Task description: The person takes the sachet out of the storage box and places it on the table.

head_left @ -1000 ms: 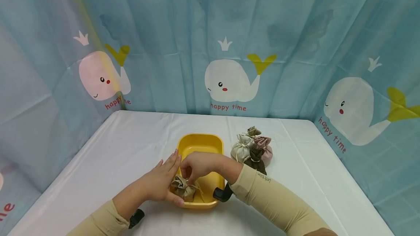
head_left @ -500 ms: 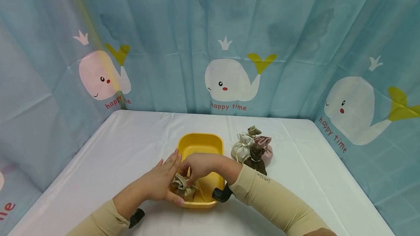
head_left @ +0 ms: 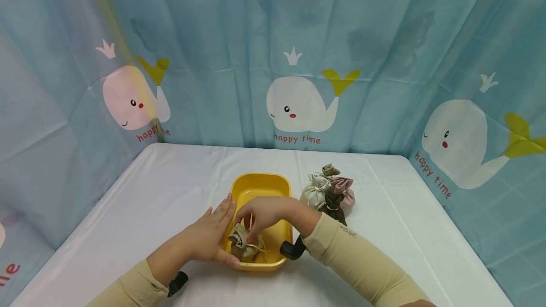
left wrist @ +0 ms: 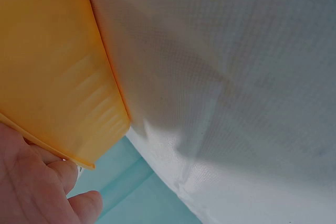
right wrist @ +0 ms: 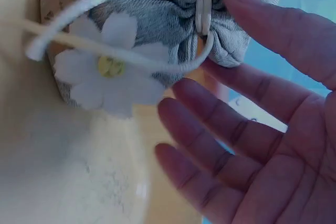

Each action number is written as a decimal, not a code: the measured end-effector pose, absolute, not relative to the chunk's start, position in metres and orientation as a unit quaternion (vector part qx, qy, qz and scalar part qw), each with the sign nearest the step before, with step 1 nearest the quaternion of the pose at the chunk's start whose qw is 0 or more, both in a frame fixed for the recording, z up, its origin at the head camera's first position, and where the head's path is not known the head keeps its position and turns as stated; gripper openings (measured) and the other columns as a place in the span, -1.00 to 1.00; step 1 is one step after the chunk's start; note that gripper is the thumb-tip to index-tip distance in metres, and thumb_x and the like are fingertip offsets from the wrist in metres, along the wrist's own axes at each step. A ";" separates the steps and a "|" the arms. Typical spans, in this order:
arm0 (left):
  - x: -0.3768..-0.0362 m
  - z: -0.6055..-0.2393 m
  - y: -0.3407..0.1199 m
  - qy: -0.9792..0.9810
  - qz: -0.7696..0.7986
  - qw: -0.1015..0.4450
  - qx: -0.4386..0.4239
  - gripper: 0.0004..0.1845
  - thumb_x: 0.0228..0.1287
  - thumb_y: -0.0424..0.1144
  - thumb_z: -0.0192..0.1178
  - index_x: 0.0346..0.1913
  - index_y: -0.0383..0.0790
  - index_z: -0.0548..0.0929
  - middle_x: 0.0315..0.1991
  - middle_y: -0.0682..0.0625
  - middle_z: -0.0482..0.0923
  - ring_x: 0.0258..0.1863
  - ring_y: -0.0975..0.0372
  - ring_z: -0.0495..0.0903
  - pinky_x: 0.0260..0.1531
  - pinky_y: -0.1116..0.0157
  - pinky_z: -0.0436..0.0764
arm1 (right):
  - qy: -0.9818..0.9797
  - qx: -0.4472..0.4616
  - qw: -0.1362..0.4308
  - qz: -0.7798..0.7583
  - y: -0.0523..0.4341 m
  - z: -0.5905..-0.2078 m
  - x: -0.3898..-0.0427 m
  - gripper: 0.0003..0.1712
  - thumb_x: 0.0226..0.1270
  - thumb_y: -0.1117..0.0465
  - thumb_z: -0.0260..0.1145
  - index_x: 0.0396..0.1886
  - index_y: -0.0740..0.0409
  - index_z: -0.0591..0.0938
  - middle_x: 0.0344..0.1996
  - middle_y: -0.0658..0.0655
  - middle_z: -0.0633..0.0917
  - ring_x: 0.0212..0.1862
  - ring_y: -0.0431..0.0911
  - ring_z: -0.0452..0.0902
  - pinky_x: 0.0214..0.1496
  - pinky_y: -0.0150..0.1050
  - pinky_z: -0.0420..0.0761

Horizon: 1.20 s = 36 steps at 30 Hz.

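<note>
In the head view, a tan-grey drawstring pouch (head_left: 246, 248) sits in the near left part of a yellow tray (head_left: 261, 179). My right hand (head_left: 266, 213) reaches in from the right and pinches the pouch's gathered neck. The right wrist view shows the thumb on that neck, the forefinger partly hidden behind it, and the other fingers extended. A white flower (right wrist: 113, 64) and pale cord decorate the pouch. Spread along the tray's left rim is my left hand (head_left: 209, 237), with straight fingers and its thumb at the near left corner. In the left wrist view, its fingers touch the tray's edge.
A cluster of pouches stands right of the tray: a cream pouch (head_left: 315, 192), a pink pouch (head_left: 347, 198), a dark brown pouch (head_left: 332, 207) and an olive pouch (head_left: 330, 170). A white cloth (head_left: 183, 179) covers the table. Blue whale-print curtains (head_left: 222, 60) surround it.
The tan-grey pouch has shifted slightly to the right within the tray, and my right hand has moved with it. My left hand and the tray have stayed put.
</note>
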State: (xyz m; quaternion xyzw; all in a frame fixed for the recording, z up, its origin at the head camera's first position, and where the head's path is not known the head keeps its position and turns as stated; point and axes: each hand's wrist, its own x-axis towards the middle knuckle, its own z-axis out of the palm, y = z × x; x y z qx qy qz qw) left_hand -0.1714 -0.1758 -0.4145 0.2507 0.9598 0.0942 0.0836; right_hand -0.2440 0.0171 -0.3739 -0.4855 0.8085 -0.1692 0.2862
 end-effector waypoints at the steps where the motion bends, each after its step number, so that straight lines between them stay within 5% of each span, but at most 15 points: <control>1: -0.171 -0.414 -0.176 0.960 0.094 0.084 0.251 0.46 -0.46 0.64 0.01 0.42 -0.27 -0.26 0.44 -0.16 -0.41 0.42 0.09 -0.25 0.29 -0.07 -0.05 | 0.807 -0.486 0.285 -0.176 0.018 -0.374 -0.245 -0.61 -0.01 0.13 0.46 -0.11 -0.02 0.61 -0.37 -0.17 0.61 -0.27 -0.31 0.51 -0.24 -0.51 0.50; 11: -0.170 -0.414 -0.176 0.959 0.096 0.083 0.254 0.46 -0.44 0.63 0.02 0.42 -0.32 -0.23 0.44 -0.20 -0.40 0.41 0.05 -0.24 0.28 -0.10 -0.04 | 0.786 -0.494 0.286 -0.238 0.020 -0.373 -0.246 -0.71 0.10 0.29 0.36 -0.12 0.10 0.63 -0.41 -0.14 0.62 -0.32 -0.39 0.53 -0.21 -0.53 0.52; 18: -0.171 -0.415 -0.175 0.961 0.089 0.084 0.246 0.47 -0.46 0.64 0.01 0.43 -0.30 -0.22 0.44 -0.17 -0.40 0.42 0.09 -0.25 0.29 -0.07 -0.04 | 0.789 -0.505 0.256 -0.239 0.022 -0.372 -0.246 -0.96 0.16 0.22 0.33 -0.41 0.09 0.67 -0.54 -0.16 0.64 -0.43 -0.38 0.52 -0.29 -0.52 0.53; 36: -0.172 -0.418 -0.175 0.964 0.074 0.078 0.244 0.48 -0.49 0.67 -0.02 0.42 -0.30 -0.24 0.44 -0.16 -0.43 0.42 0.10 -0.25 0.30 -0.05 -0.04 | 0.821 -0.435 0.195 -0.314 0.052 -0.352 -0.252 -0.89 0.20 0.20 0.30 -0.51 0.00 0.66 -0.61 -0.05 0.66 -0.49 -0.20 0.53 -0.39 -0.40 0.54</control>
